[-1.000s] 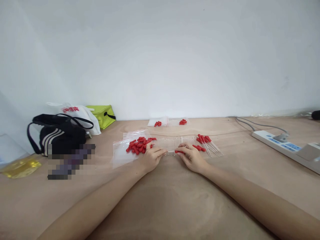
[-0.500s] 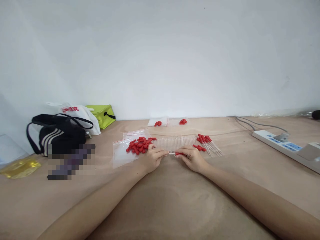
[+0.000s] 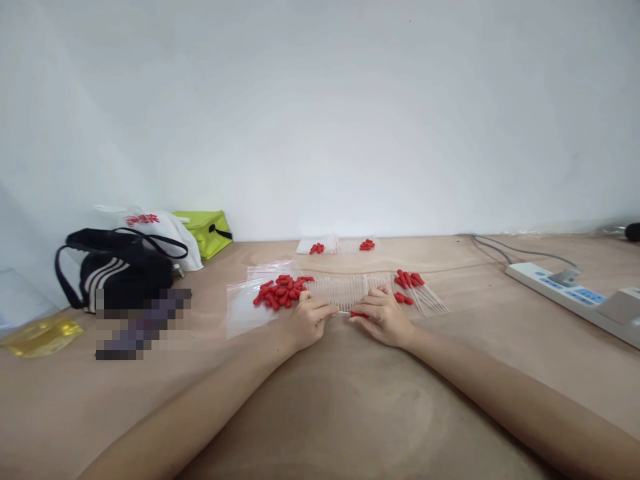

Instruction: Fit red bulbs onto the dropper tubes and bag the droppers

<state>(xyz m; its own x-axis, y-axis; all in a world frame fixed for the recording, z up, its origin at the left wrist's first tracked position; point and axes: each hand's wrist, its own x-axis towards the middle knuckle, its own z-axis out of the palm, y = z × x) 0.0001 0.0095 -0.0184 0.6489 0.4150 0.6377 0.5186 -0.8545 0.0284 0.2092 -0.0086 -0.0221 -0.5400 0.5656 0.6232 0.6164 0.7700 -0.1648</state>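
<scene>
Thin tube (image 3: 343, 313): lies between the hands, at the near edge of the row of bare tubes (image 3: 340, 290), our landmark. Left hand (image 3: 307, 320) pinches its left end; right hand (image 3: 383, 317) closes over a red bulb (image 3: 358, 314) at the other end. We cannot tell how far the bulb is seated.

Done, as we judge it: a small fan of bulbed tubes (image 3: 411, 280) right of the row. In front of that fan we note a couple of red bulbs (image 3: 403, 299); whether on tubes, unclear. Left over: the row itself, without bulbs, and a heap of loose bulbs (image 3: 280, 292) left of it, by clear bags (image 3: 243, 313). We'd call it early, far more bare than fitted.
</scene>
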